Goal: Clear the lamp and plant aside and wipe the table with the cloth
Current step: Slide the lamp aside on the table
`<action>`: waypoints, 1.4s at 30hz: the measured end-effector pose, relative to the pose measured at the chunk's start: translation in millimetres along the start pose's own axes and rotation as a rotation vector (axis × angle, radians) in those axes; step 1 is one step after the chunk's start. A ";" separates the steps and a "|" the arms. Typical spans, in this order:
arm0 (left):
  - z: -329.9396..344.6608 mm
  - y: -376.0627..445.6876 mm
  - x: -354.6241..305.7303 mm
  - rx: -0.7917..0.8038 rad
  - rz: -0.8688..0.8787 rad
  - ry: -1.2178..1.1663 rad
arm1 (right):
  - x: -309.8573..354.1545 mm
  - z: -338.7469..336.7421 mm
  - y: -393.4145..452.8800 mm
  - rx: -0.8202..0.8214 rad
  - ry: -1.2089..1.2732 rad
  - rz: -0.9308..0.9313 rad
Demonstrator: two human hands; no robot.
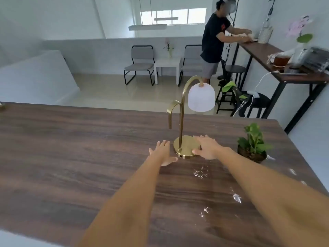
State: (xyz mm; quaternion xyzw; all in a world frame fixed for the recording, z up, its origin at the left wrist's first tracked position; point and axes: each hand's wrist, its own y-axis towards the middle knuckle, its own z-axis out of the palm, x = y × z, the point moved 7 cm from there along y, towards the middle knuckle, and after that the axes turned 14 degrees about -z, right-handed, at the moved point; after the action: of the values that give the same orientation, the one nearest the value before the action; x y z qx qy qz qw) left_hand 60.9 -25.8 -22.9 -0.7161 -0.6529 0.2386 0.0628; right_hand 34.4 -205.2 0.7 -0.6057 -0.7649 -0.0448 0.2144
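Observation:
A brass lamp (pixel 182 122) with a white shade and a round gold base stands on the dark wooden table (pixel 80 148), right of centre. My left hand (pixel 162 153) lies open just left of the base, fingers spread. My right hand (pixel 206 147) is open against the base's right side, fingers over its rim. A small green plant (pixel 253 144) in a dark pot stands to the right of the lamp. Water drops (pixel 201 172) glisten on the table in front of the lamp and along the right edge. No cloth is in view.
Beyond the table's far edge are two grey chairs (pixel 140 64), a white side table (pixel 167 65) and black stools (pixel 231 82). A person (pixel 213 40) stands at a high wooden counter (pixel 263 56) along the right wall.

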 end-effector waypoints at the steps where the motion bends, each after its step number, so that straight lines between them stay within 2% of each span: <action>1: 1.3 7.7 -2.4 -0.021 0.038 0.001 | -1.7 6.6 3.8 0.014 -0.018 0.019; 7: 6.4 45.4 -4.0 -0.113 0.245 -0.089 | -13.0 22.7 21.4 -0.013 -0.019 0.033; 13: -0.8 70.2 3.4 -0.150 0.288 -0.082 | -10.1 23.5 41.4 -0.094 0.049 0.054; 22: -32.2 121.4 27.9 -0.174 0.153 -0.030 | 2.3 16.1 111.3 -0.116 0.149 0.104; 32: -77.6 187.2 73.8 -0.177 -0.051 0.093 | 22.8 3.1 205.8 -0.114 0.122 0.047; 42: -99.8 228.4 91.4 -0.120 -0.164 0.118 | 28.8 -6.9 263.0 -0.091 0.076 0.022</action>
State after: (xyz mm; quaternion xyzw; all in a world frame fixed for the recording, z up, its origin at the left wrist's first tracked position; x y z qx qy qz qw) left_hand 313.0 52.7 -50.7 -0.6755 -0.7176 0.1508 0.0774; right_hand 280.0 -112.4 -32.3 -0.6213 -0.7465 -0.1002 0.2160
